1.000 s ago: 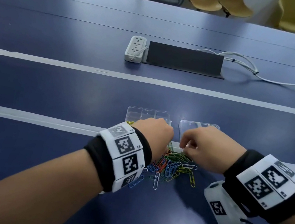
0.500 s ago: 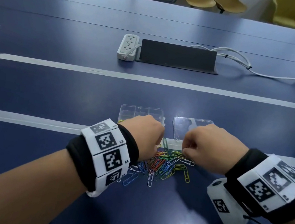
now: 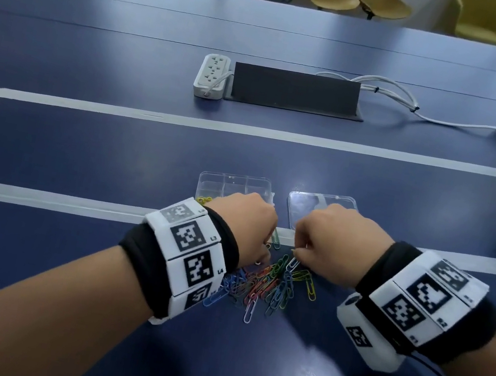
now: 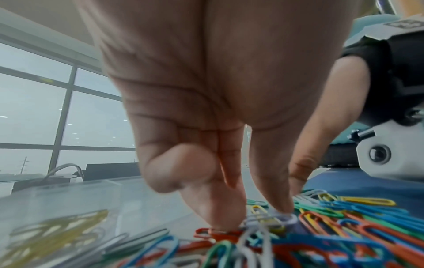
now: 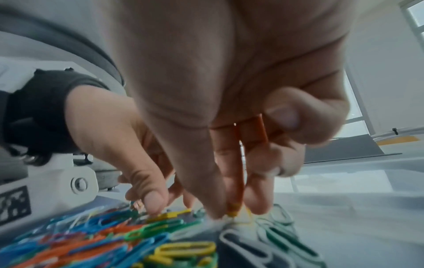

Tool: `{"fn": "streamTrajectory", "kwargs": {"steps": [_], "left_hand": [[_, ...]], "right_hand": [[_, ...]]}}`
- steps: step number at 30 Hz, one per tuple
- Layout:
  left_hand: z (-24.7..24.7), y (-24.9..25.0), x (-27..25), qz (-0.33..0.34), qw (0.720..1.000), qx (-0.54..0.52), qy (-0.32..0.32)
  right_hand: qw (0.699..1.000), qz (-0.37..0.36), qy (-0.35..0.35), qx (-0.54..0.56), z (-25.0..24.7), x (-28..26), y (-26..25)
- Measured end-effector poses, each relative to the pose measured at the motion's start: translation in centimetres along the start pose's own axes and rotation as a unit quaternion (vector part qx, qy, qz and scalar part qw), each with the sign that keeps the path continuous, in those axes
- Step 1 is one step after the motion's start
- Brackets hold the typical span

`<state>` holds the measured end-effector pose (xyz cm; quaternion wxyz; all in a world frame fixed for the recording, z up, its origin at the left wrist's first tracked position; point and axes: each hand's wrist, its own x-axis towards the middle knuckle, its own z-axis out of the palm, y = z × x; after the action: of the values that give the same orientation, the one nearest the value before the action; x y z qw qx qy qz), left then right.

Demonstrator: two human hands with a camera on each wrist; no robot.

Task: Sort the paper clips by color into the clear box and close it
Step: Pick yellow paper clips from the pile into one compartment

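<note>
Both hands hung knuckles-up, side by side; the left hand [image 3: 246, 220] and right hand [image 3: 335, 241] had fingertips curled downward, thumbs meeting forefingers.
</note>
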<state>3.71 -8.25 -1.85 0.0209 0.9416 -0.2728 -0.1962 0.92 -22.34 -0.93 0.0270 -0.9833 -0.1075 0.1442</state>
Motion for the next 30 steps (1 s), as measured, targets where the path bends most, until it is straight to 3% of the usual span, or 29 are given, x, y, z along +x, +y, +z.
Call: {"fn": "streamTrajectory", "kwargs": {"steps": [11,18,23,30], "left_hand": [[0.1,1.0,-0.2,0.025,0.999,0.009,0.02],[-0.8,0.4,-0.9,0.047,0.996,-0.036,0.073],[-0.8,0.0,-1.5,0.066,0.993,-0.069,0.072],[-0.1,0.1,-1.5,0.085,0.989,-0.111,0.04]], "right_hand": [[0.991,-0.029,-0.014,0.126,-0.1,-1.8,1.7],[0.994,-0.074,0.007,0.075,0.9,-2.2,0.9],[0.995,-0.084,-0.012,0.054,1.0,-1.8,0.5],[0.986,-0.053,-0.053,0.147,0.0,-2.0,1.2]]}}
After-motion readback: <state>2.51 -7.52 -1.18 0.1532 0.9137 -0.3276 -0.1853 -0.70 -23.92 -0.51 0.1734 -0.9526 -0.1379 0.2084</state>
